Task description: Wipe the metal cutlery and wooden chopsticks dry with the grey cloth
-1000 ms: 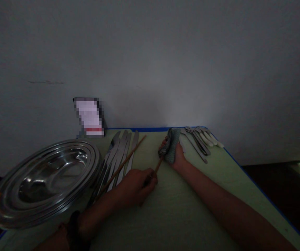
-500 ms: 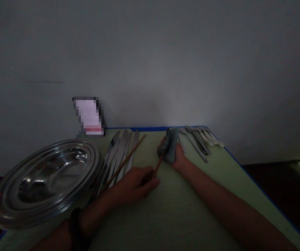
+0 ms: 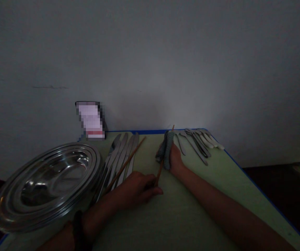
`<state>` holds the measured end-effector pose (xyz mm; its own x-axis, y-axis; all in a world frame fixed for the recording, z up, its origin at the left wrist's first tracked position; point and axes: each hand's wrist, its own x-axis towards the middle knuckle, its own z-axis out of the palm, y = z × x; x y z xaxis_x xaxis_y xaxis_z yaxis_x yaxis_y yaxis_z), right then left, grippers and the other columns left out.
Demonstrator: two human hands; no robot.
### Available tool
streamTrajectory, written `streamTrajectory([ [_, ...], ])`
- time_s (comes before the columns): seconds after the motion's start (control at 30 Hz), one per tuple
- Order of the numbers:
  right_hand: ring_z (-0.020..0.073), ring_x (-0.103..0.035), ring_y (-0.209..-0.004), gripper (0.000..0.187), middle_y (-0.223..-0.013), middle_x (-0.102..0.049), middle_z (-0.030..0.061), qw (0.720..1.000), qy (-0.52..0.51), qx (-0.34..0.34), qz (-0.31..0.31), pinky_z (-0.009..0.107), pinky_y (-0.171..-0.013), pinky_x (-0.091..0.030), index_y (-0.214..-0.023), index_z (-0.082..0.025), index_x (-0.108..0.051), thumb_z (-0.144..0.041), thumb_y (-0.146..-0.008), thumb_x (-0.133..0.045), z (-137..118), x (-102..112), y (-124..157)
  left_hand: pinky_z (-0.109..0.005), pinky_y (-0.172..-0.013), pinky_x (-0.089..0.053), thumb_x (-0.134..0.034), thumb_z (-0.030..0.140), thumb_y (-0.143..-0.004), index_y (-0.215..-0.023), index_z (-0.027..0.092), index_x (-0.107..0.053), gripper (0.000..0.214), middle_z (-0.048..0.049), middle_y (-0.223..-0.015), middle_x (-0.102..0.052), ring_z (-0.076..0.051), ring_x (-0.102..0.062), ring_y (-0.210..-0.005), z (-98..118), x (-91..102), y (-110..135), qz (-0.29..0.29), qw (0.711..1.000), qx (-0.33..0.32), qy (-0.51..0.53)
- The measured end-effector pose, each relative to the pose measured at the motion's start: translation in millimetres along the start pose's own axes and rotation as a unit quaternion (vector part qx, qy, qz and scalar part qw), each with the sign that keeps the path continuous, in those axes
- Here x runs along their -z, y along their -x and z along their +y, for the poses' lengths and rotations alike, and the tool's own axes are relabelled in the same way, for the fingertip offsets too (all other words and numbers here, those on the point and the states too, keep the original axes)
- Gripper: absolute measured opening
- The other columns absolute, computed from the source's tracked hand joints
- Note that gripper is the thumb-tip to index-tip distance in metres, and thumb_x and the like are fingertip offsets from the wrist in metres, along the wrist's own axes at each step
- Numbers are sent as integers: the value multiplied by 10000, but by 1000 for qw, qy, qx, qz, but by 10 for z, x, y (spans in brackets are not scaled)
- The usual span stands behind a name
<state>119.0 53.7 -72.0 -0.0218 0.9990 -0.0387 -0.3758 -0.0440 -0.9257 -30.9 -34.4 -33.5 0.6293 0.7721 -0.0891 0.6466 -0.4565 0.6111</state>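
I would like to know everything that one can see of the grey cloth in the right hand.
The grey, woven-looking cloth looks bunched, its left part darker and finely patterned. It is folded around a thin, brown, wooden-looking stick, which shows beyond both ends. The bare right hand grips it from the right, over the pale green tabletop; whether it touches that surface, I cannot tell.

The cloth (image 3: 169,150) is coloured grey-green and flecked with dark on its left fold; the chopsticks (image 3: 159,172) are toned brown. The pale green tabletop (image 3: 186,209) is edged in blue.
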Motion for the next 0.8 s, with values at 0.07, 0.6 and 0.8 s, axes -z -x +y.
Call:
streamTrajectory([
  [0.07, 124, -514, -514, 424, -561, -532, -20, 999, 32, -2, 29, 257, -507, -443, -710, -197, -532, -617, -731, -483, -53, -44, 43, -199, -501, -310, -445, 425, -878, -733, 170, -544, 309, 38, -570, -533, -90, -499, -518, -12, -9, -7, 0, 1000, 1, 6],
  [0.6, 105, -530, -505, 383, -561, -598, -20, 997, 32, -62, -27, 227, -515, -417, -684, -159, -618, -542, -671, -613, -106, -92, 73, -207, -473, -321, -440, 325, -845, -699, 172, -574, 251, 19, -551, -583, -96, -508, -468, 66, -57, -17, 41, 993, -14, -109],
  [0.8, 91, -518, -422, 307, -501, -591, -33, 978, -133, -158, 42, 225, -498, -441, -657, -171, -589, -462, -753, -572, -175, -63, -19, -265, -550, -394, -503, 272, -770, -651, 179, -578, 169, -11, -551, -643, -146, -581, -484, 115, -84, 45, 3, 975, -91, -200],
])
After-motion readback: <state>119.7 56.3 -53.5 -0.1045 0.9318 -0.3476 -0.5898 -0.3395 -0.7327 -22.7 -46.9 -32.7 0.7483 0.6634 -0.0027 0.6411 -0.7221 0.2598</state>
